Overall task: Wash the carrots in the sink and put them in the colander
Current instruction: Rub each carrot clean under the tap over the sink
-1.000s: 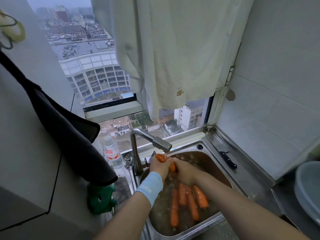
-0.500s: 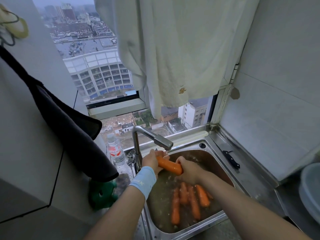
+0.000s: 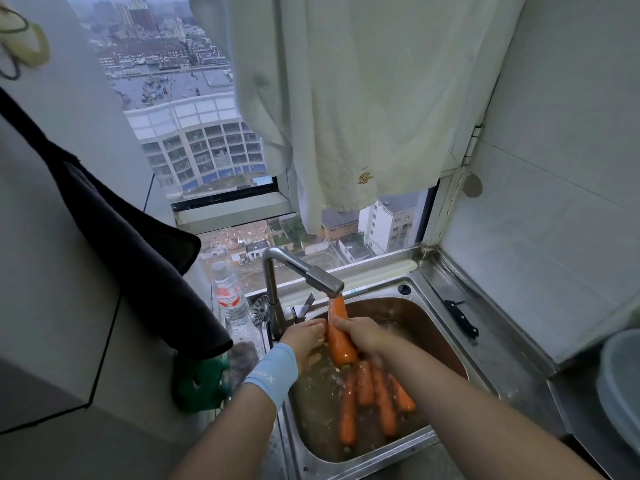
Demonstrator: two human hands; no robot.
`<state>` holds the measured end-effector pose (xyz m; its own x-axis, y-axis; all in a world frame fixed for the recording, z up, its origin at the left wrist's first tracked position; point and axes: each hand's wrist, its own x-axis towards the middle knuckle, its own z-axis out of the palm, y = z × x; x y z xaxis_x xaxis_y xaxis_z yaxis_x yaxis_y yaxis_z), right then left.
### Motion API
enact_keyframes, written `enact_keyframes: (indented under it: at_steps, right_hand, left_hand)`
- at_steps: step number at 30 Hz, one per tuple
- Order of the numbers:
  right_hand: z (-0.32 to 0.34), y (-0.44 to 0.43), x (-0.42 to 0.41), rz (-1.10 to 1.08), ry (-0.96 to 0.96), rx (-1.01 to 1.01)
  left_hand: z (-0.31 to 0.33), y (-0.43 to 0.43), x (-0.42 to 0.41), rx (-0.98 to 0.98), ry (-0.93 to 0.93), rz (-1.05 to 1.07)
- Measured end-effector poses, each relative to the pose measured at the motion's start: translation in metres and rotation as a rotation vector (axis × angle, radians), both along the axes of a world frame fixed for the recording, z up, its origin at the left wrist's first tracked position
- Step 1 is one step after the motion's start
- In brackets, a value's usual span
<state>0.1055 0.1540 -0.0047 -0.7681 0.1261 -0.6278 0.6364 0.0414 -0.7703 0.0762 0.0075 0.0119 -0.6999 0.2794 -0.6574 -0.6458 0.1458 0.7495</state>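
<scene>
An orange carrot (image 3: 338, 336) stands nearly upright under the faucet spout (image 3: 323, 281), its thin end in the running water. My right hand (image 3: 360, 336) grips its middle from the right. My left hand (image 3: 306, 341), with a light blue wristband, touches the carrot's left side. Several more carrots (image 3: 372, 398) lie in the water in the steel sink (image 3: 446, 344). A pale round vessel (image 3: 620, 386), possibly the colander, shows partly at the right edge.
A black-handled knife (image 3: 462, 317) lies on the steel ledge right of the sink. A water bottle (image 3: 228, 296) and a sink strainer (image 3: 259, 308) stand left of the faucet. A green object (image 3: 199, 382) sits under a hanging dark cloth (image 3: 121, 237). A white towel (image 3: 346, 98) hangs above.
The carrot has turned from lying across under the spout to standing nearly upright with its thin end up. Both hands shifted along it. The camera view rose slightly.
</scene>
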Motion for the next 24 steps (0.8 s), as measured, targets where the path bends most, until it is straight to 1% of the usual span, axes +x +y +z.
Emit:
enact_keyframes:
  at_steps: [1, 4, 6, 7, 9, 12, 17, 19, 20, 23, 24]
  right_hand:
    - [-0.001, -0.004, -0.002, -0.057, -0.029, -0.092]
    - [0.0, -0.016, -0.007, -0.144, -0.043, -0.234]
    - [-0.001, -0.023, -0.01, -0.187, -0.048, -0.312]
    - [-0.002, -0.025, -0.011, -0.213, -0.05, -0.345]
    - [-0.002, -0.027, -0.012, -0.237, -0.044, -0.351]
    - [-0.007, -0.026, -0.013, -0.244, -0.048, -0.249]
    - [-0.003, -0.024, -0.019, -0.304, -0.045, -0.412]
    - [0.002, -0.021, -0.019, -0.318, -0.029, -0.429]
    - [0.002, -0.017, -0.019, -0.31, -0.021, -0.424]
    - [0.006, -0.004, -0.013, -0.216, -0.03, -0.394]
    - [0.009, 0.0, -0.01, -0.176, -0.047, -0.419]
  left_hand:
    - [0.002, -0.004, -0.001, -0.006, 0.009, -0.03]
    - [0.017, -0.014, 0.001, -0.021, -0.035, -0.158]
    - [0.015, -0.02, -0.002, -0.092, 0.02, -0.224]
    - [0.012, -0.022, -0.003, -0.119, 0.059, -0.217]
    - [0.008, -0.025, -0.006, -0.105, 0.079, -0.128]
    - [0.007, -0.025, -0.009, -0.032, 0.022, -0.005]
    - [0.013, -0.006, -0.012, 0.119, -0.103, 0.13]
    - [0.017, 0.001, -0.012, 0.177, -0.136, 0.132]
    - [0.017, 0.003, -0.013, 0.176, -0.144, 0.117]
    - [0.013, 0.004, -0.017, 0.079, -0.112, 0.06]
    - [0.009, 0.002, -0.018, 0.044, -0.095, 0.033]
